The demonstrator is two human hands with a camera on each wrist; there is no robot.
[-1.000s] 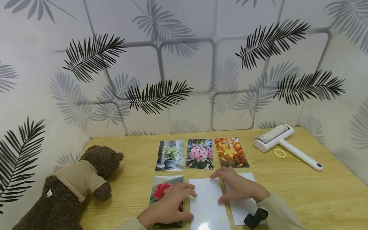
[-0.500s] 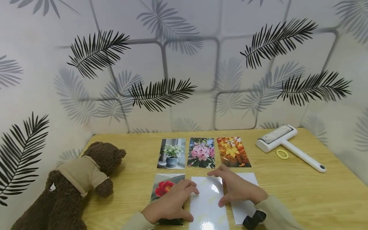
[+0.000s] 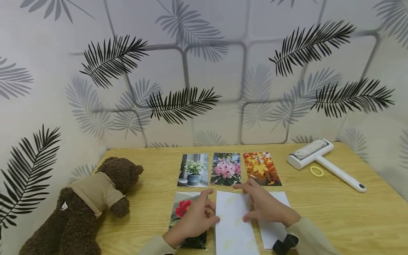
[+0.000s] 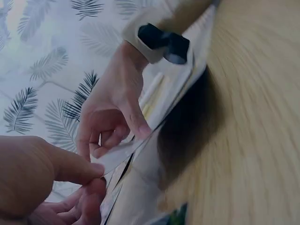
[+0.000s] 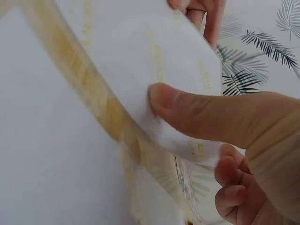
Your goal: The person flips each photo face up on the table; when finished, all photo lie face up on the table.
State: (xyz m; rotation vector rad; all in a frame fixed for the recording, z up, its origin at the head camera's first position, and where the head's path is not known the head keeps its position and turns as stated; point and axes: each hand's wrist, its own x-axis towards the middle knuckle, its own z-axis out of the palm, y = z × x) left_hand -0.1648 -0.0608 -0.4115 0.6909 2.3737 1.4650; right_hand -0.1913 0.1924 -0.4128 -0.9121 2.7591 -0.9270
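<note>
A white card (image 3: pixel 236 230) with faint yellow printing lies between my hands in the head view, its upper end near the row of photos. My left hand (image 3: pixel 196 217) pinches its left edge between thumb and forefinger, plain in the left wrist view. From the right, my right hand (image 3: pixel 266 203) holds the card, its thumb (image 5: pixel 164 98) on the white face and its fingers curled at the far edge. A second white card (image 3: pixel 274 232) lies partly under my right hand and wrist. Beneath my left hand is a red flower photo (image 3: pixel 182 208), partly hidden.
Behind lie a potted plant photo (image 3: pixel 193 170), a pink flower photo (image 3: pixel 226 169) and an autumn leaf photo (image 3: pixel 262 168). A brown teddy bear (image 3: pixel 92 198) lies at left. A white lint roller (image 3: pixel 328 163) and a yellow ring (image 3: pixel 317 171) are at right on the wooden table (image 3: pixel 334 219).
My left hand has turned upward and closed its thumb and finger at the card's left edge. The card has shifted slightly away from me, and its glossy glare has gone.
</note>
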